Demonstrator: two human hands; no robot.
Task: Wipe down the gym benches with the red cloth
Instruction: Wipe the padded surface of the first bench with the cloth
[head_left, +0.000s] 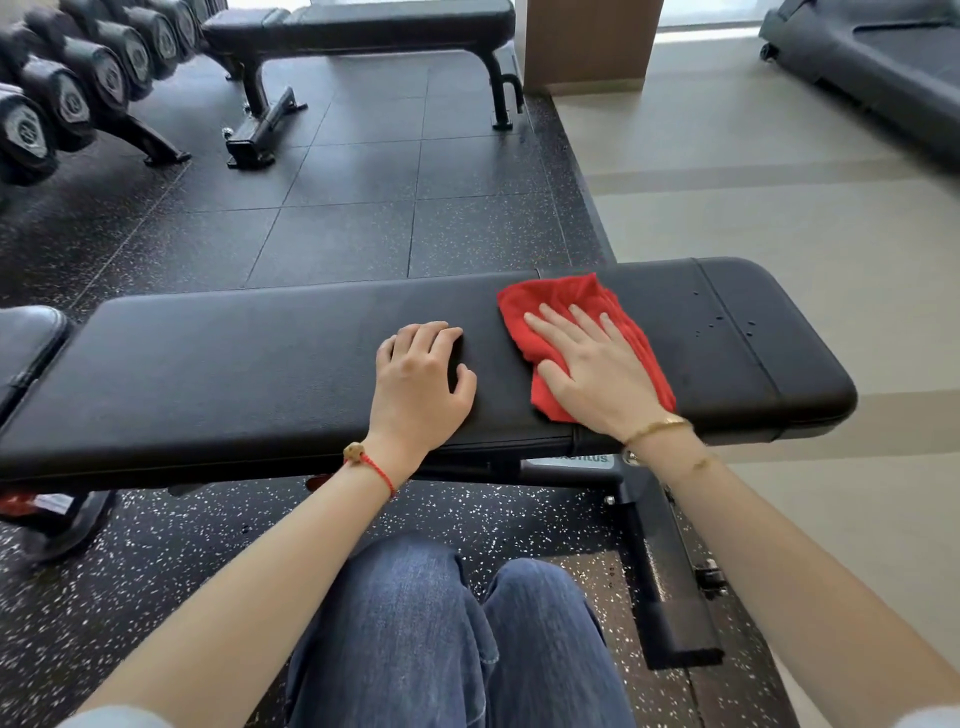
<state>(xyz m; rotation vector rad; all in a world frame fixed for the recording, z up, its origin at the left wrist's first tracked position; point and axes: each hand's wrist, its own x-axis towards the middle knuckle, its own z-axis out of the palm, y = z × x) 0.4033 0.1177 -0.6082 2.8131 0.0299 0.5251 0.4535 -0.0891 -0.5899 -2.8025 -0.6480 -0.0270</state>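
You are in a gym, on black speckled rubber flooring (337, 208) that meets pale flooring on your right, with a rack of dumbbells (67, 98) at far left and a second flat bench (363, 23) well beyond the one in front of you. That near bench (234, 374) runs crosswise just ahead of your knees, its black pad split by a seam close to your right wrist.

The step in hand looks like the wiping itself. Your right hand (597, 374) lies flat on the red cloth (566, 306), fingers straight and slightly spread, pressing it against the pad; the cloth sits bunched under and around the palm, showing past your fingertips and along both sides of your hand. Your left hand (421, 379) rests just beside it on bare pad, fingers loosely curled and holding nothing, seemingly as a brace.

A few small droplets (727, 322) sit on the pad to the right of the cloth, near but apart from it. Judging by those, your next move calls for sliding the cloth rightward over that end while keeping the palm flat so the fabric does not roll up. The long stretch of pad to your left, and the far bench, probably remain to be done.
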